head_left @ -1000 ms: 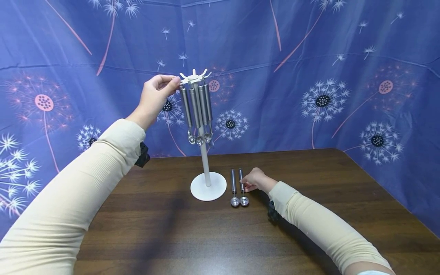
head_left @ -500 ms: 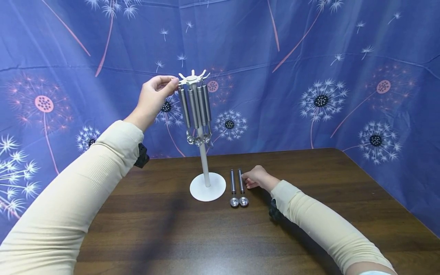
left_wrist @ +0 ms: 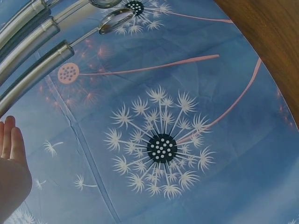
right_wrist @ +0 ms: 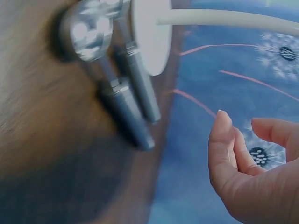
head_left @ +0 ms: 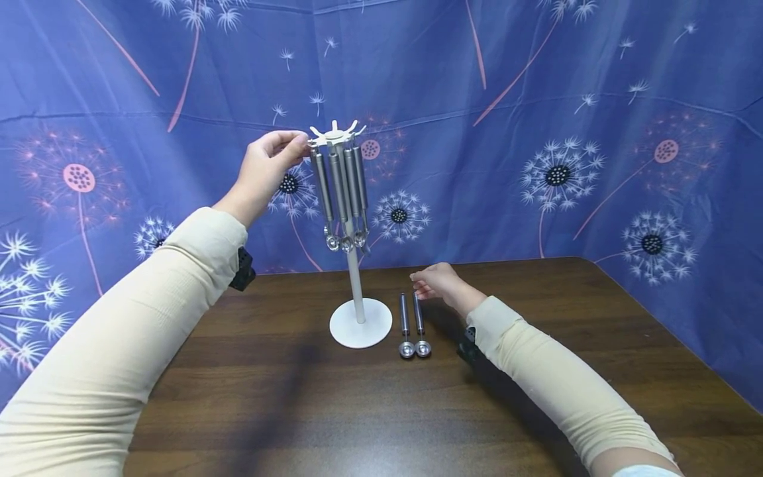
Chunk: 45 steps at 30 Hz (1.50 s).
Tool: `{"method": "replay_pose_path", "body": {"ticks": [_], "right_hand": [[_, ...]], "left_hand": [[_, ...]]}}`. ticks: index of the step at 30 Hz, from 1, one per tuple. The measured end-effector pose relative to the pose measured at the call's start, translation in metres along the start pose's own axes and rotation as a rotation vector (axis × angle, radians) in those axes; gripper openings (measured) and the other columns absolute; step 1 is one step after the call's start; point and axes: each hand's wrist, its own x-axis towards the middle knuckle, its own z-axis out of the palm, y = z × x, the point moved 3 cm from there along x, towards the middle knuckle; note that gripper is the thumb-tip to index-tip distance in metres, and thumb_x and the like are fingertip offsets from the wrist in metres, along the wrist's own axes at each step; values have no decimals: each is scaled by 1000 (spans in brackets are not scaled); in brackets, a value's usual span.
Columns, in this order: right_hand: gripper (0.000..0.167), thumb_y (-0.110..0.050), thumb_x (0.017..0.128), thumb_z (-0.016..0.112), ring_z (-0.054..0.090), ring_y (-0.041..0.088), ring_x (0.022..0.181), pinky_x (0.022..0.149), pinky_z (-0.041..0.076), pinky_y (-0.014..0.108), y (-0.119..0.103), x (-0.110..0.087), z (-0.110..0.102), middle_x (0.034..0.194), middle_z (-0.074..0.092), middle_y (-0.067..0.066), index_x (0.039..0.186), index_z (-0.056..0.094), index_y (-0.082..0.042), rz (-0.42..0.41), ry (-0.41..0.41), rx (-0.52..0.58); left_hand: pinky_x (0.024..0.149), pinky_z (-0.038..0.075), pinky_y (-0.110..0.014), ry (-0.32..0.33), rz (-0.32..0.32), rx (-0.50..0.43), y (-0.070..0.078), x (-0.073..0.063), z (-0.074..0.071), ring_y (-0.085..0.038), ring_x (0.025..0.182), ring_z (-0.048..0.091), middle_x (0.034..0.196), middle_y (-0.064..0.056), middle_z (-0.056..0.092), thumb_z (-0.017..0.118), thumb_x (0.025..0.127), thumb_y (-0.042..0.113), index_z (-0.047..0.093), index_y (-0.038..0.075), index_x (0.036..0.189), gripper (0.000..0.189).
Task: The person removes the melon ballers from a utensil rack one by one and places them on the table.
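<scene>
My left hand (head_left: 262, 169) is raised at the top of a white rotating-style utensil stand (head_left: 356, 278), thumb and fingers pinching the tip of one of its left prongs. From the prongs hang several long-handled metal spoons (head_left: 337, 189) with small round bowls. In the left wrist view, the fingers (left_wrist: 14, 144) show just below the hanging handles (left_wrist: 42, 70). Two more metal spoons (head_left: 406, 324) lie side by side on the table, right of the stand's base. Above their handle ends my right hand (head_left: 444, 285) holds nothing; the right wrist view shows a gap between thumb and fingers (right_wrist: 222, 149).
The brown wooden table (head_left: 357, 411) ends at the back against a blue dandelion-print cloth (head_left: 465, 165). The stand's round white base (head_left: 346, 338) sits left of the loose spoons. Its tall pole (right_wrist: 224, 17) also crosses the right wrist view.
My right hand has left the handle of the right-hand loose spoon and moved up and back, past the handle ends. The left hand stays at the stand's prong.
</scene>
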Motion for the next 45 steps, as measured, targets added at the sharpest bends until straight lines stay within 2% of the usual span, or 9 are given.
{"method": "replay_pose_path", "body": {"ticks": [3,12,20,28,34,41,45], "right_hand": [[35,-6,95,58,61,9,55,63,59,25,-13,-1,1,75,63,8,121,53,16,-14,-18,42],[39,-13,97,58,67,12,72,82,58,29,-61,-9,2,93,66,10,128,53,10,-144,-73,156],[42,-19,98,59,68,14,79,83,57,28,-99,-15,10,103,66,13,132,52,4,-233,-97,196],[35,-17,98,58,69,16,85,101,49,40,-115,-17,21,97,68,8,129,56,-1,-286,-122,238],[38,-16,99,55,68,16,89,101,49,39,-126,-20,24,115,64,17,134,53,0,-337,-120,256],[40,-13,104,44,62,24,111,107,44,41,-147,-26,31,130,58,20,143,43,-4,-433,-176,239],[40,-12,104,42,59,26,116,106,45,37,-160,-30,35,133,56,20,143,43,-4,-471,-192,274]], "left_hand": [[106,44,-33,-6,-2,-13,2,0,0,-7,99,63,96,6,67,60,97,25,56,-6,127,43],[106,44,-32,-7,-19,-10,4,0,1,-5,96,63,91,10,66,60,97,24,55,-7,127,43],[105,44,-31,-8,-30,38,5,0,2,-8,100,62,94,9,66,60,97,29,57,-3,126,43],[105,44,-30,-7,-39,56,5,-1,2,-10,102,62,95,8,66,60,97,30,58,0,125,42],[105,44,-30,-3,-36,49,3,-1,3,-9,101,62,95,8,66,59,97,29,58,-3,126,43],[105,45,-30,10,-33,46,3,-2,1,-8,99,62,94,8,66,59,97,28,58,-3,126,42],[105,44,-30,13,-29,37,4,-3,1,-8,99,62,94,8,66,59,97,28,57,-4,126,43]]}}
